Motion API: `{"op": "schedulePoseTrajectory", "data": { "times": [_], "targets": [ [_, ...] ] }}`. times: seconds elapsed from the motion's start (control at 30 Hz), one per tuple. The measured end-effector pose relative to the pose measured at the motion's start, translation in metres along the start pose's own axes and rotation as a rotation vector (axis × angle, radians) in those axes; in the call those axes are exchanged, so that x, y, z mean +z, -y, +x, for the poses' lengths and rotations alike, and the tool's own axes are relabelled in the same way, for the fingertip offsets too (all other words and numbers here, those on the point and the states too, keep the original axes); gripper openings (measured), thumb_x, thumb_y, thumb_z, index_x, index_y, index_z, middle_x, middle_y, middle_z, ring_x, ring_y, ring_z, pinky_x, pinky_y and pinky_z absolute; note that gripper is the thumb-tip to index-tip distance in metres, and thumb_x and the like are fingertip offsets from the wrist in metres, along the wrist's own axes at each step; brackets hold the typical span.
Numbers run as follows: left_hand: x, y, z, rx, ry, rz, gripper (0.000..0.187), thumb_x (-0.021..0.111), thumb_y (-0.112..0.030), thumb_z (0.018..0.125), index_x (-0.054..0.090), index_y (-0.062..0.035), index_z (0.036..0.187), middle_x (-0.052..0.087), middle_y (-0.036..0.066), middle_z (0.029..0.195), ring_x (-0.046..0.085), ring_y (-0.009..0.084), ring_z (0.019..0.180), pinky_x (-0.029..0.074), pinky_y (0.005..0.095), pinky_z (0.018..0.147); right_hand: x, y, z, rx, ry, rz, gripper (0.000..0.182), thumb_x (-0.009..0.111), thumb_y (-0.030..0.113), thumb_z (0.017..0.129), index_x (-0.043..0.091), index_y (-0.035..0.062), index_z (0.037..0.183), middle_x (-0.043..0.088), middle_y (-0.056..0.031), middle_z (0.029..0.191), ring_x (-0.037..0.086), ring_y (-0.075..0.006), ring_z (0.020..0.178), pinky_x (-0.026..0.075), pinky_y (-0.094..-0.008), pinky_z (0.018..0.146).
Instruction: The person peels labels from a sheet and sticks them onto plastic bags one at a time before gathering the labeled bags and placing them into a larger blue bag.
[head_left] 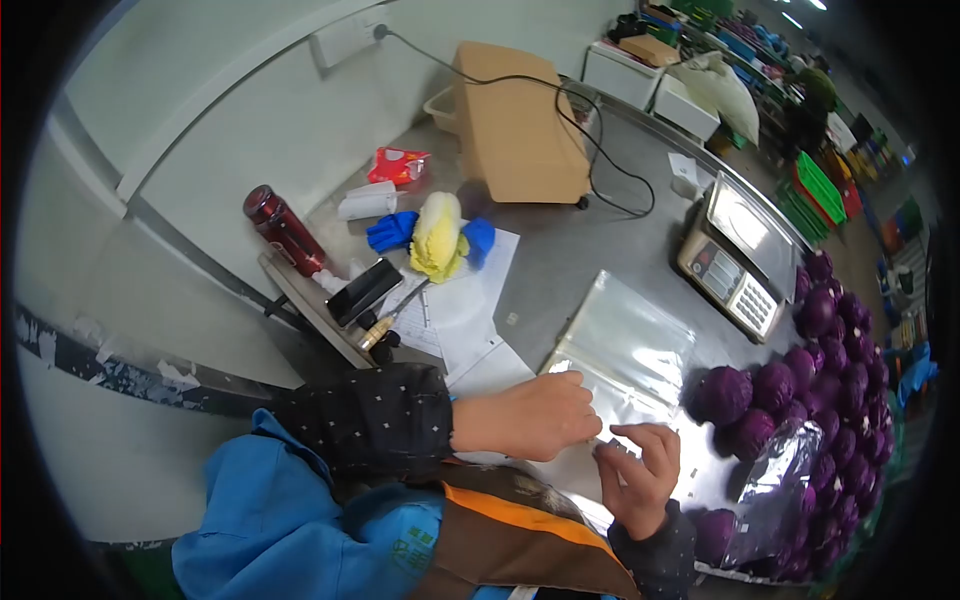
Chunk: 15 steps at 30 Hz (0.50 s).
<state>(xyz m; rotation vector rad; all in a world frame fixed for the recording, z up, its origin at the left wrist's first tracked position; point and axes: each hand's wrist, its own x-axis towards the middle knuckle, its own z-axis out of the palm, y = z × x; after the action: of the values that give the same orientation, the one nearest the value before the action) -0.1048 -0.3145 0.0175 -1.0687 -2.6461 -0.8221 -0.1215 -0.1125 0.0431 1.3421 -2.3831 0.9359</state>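
Observation:
My left hand (535,415) is closed in a fist over the lower edge of a stack of clear plastic bags (630,335). Whatever its fingers may hold is hidden. Just to its right, my right hand (642,475) has thumb and forefinger drawn together in a pinch, with something small and greyish at the tips that I cannot make out. The two hands are close but apart. Beyond my right hand lies a big pile of purple cabbages (775,385), with another clear plastic bag (785,460) resting on it.
A digital scale (735,255) stands at the back right. A cardboard box (520,125) with a black cable is at the back. On the left are a napa cabbage (437,235), papers (490,300), a phone (364,291), a wooden-handled tool (378,332) and a red bottle (285,230).

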Motion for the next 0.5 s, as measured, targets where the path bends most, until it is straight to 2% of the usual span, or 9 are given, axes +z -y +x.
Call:
{"op": "schedulePoseTrajectory", "data": {
  "times": [0.1,0.17,0.2,0.23,0.3,0.37,0.43,0.47,0.5],
  "targets": [
    [0.003,0.002,0.0,0.012,0.026,0.0,0.007,0.054,-0.008,0.066,0.052,-0.0099,0.072,0.049,0.004,0.067,0.049,0.0222,0.069,0.038,0.0338,0.069,-0.002,0.0,-0.002,0.109,0.046,0.221,0.033,0.07,-0.005,0.056,0.065,0.0043,0.087,0.063,-0.0099,0.086,0.058,-0.0272,0.085,0.044,-0.0354,0.075],
    [0.002,0.002,-0.001,0.025,0.026,0.012,0.006,0.054,-0.008,0.065,0.051,-0.0102,0.071,0.049,0.004,0.067,0.049,0.0219,0.069,0.038,0.0336,0.069,-0.002,0.011,0.005,0.886,-0.126,0.786,0.044,0.07,-0.006,0.056,0.061,0.0013,0.099,0.063,-0.0088,0.081,0.059,-0.0267,0.082,0.045,-0.0353,0.078],
    [0.002,0.001,0.0,0.035,0.043,0.046,0.007,0.054,-0.008,0.065,0.051,-0.0104,0.07,0.048,0.004,0.066,0.048,0.0219,0.068,0.037,0.0335,0.069,0.001,0.005,0.0,0.85,-0.037,0.616,0.059,0.07,-0.006,0.058,0.052,-0.0014,0.113,0.063,-0.0078,0.077,0.06,-0.0241,0.082,0.045,-0.0341,0.08],
    [0.002,0.0,0.0,0.048,0.059,0.079,0.007,0.054,-0.008,0.064,0.051,-0.0107,0.07,0.048,0.003,0.066,0.048,0.0218,0.068,0.037,0.0334,0.069,0.001,-0.004,-0.008,0.844,-0.032,0.616,0.059,0.07,-0.006,0.058,0.052,-0.0014,0.113,0.063,-0.0078,0.077,0.06,-0.0241,0.082,0.045,-0.0341,0.08],
    [0.004,0.002,-0.001,0.047,0.034,0.073,0.007,0.054,-0.008,0.064,0.051,-0.0107,0.07,0.048,0.003,0.065,0.048,0.0219,0.068,0.037,0.0332,0.07,-0.003,-0.018,-0.017,0.005,0.122,0.061,0.071,0.071,-0.008,0.057,0.044,-0.0015,0.123,0.063,-0.0081,0.075,0.06,-0.0214,0.083,0.046,-0.033,0.081],
    [0.005,0.003,-0.002,0.044,0.018,0.061,0.008,0.054,-0.008,0.064,0.051,-0.0107,0.07,0.048,0.003,0.065,0.048,0.0221,0.068,0.037,0.0331,0.07,0.002,-0.022,-0.02,0.017,0.142,0.191,0.077,0.072,-0.009,0.055,0.04,-0.0014,0.125,0.063,-0.0084,0.082,0.059,-0.019,0.082,0.046,-0.0308,0.079],
    [0.004,0.002,-0.002,0.042,0.029,0.077,0.008,0.054,-0.008,0.064,0.052,-0.0109,0.071,0.047,0.002,0.065,0.048,0.0222,0.068,0.037,0.0333,0.069,0.014,-0.029,-0.022,0.475,-0.139,0.471,0.077,0.072,-0.01,0.054,0.04,0.0003,0.123,0.062,-0.0098,0.095,0.058,-0.0178,0.079,0.047,-0.0305,0.077],
    [0.004,0.002,-0.001,0.044,0.032,0.073,0.008,0.054,-0.008,0.064,0.052,-0.0109,0.071,0.047,0.002,0.065,0.048,0.0222,0.068,0.037,0.0333,0.069,0.005,-0.021,-0.012,0.681,-0.038,0.64,0.081,0.071,-0.01,0.056,0.034,0.0019,0.127,0.056,-0.0132,0.111,0.058,-0.0165,0.077,0.047,-0.0291,0.075],
    [0.004,0.003,0.0,0.048,0.045,0.075,0.007,0.054,-0.008,0.064,0.052,-0.0109,0.071,0.048,0.002,0.066,0.048,0.0223,0.068,0.037,0.0333,0.069,0.005,-0.026,-0.016,0.68,-0.04,0.64,0.081,0.071,-0.01,0.056,0.034,0.0019,0.127,0.056,-0.0132,0.111,0.058,-0.0165,0.077,0.047,-0.0291,0.075]
  ]
}}
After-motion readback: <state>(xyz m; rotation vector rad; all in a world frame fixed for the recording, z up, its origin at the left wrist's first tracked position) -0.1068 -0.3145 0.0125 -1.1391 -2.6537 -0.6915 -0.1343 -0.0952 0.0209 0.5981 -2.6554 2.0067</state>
